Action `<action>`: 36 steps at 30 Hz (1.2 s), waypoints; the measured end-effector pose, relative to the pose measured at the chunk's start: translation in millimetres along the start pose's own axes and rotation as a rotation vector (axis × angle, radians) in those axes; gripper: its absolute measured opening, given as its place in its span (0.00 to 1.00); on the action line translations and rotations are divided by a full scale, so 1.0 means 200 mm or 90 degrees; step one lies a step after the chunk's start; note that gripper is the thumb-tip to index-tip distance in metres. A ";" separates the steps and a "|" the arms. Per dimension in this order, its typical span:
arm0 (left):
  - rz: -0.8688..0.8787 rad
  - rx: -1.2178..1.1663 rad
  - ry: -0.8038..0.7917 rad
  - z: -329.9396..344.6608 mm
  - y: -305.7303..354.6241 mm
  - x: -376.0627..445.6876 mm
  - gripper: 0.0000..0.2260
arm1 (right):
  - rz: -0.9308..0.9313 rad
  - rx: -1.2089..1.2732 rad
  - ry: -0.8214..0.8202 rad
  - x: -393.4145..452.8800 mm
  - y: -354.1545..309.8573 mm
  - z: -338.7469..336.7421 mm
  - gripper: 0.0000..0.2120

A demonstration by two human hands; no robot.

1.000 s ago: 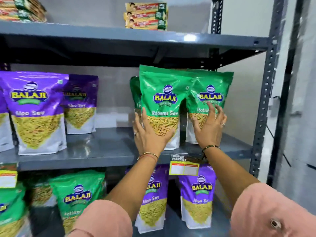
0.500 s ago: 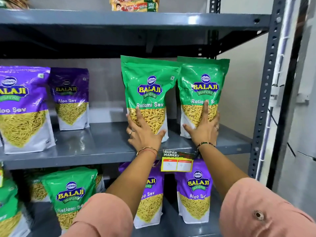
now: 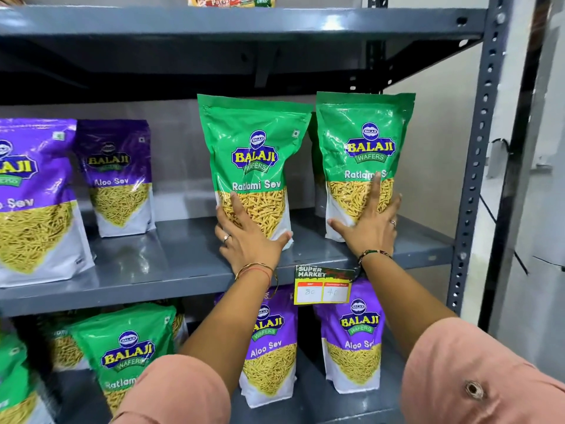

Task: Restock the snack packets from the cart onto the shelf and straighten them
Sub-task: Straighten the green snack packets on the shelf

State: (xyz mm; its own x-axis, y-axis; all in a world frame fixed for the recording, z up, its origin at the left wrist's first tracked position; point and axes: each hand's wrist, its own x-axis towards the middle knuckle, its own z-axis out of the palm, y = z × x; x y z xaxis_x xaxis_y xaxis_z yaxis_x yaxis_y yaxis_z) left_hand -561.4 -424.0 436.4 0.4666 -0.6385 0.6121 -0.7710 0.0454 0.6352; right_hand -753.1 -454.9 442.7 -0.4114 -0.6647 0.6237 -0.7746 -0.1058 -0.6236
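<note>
The two green packets have been pushed upright and apart on the shelf point(image 3: 183, 264) — left hand point(image 3: 247, 240) and right hand point(image 3: 371, 223) are pressed flat, fingers spread, against left packet point(image 3: 253, 154) and right packet point(image 3: 363, 142). Soft, light, slippery pouches — best held low, at the sides.

Both arms wear salmon-pink sleeves point(image 3: 477, 371) ending above the elbow. Right sleeve: small dark-rimmed hole. Left hand point(image 3: 247, 240): one ring; thin gold bangle and red thread at wrist. Right hand point(image 3: 371, 221): one ring; dark beaded bracelet at wrist.
</note>
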 end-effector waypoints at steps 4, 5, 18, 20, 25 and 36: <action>-0.005 -0.004 -0.010 0.00 0.00 0.00 0.56 | 0.002 -0.013 0.000 -0.01 -0.01 -0.01 0.58; -0.004 0.000 -0.012 0.00 0.00 0.00 0.56 | 0.003 -0.019 0.003 -0.01 -0.01 -0.01 0.57; -0.006 0.041 -0.011 0.02 0.00 0.02 0.56 | 0.003 -0.036 0.008 -0.02 -0.01 -0.01 0.56; -0.005 0.038 -0.011 0.02 0.00 0.02 0.57 | 0.002 -0.041 0.008 -0.02 -0.01 -0.01 0.56; 0.003 0.029 -0.008 0.01 -0.01 0.01 0.56 | 0.003 -0.044 0.010 -0.02 -0.01 -0.01 0.56; -0.001 0.031 -0.002 0.00 -0.01 0.01 0.57 | 0.002 -0.065 0.027 -0.01 0.00 0.02 0.54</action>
State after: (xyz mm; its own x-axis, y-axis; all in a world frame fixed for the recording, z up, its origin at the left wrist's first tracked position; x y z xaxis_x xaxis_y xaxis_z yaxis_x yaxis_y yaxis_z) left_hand -560.0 -425.4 436.6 0.4669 -0.6413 0.6089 -0.7900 0.0070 0.6131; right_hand -750.9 -455.9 440.0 -0.4325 -0.6330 0.6420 -0.8168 -0.0264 -0.5763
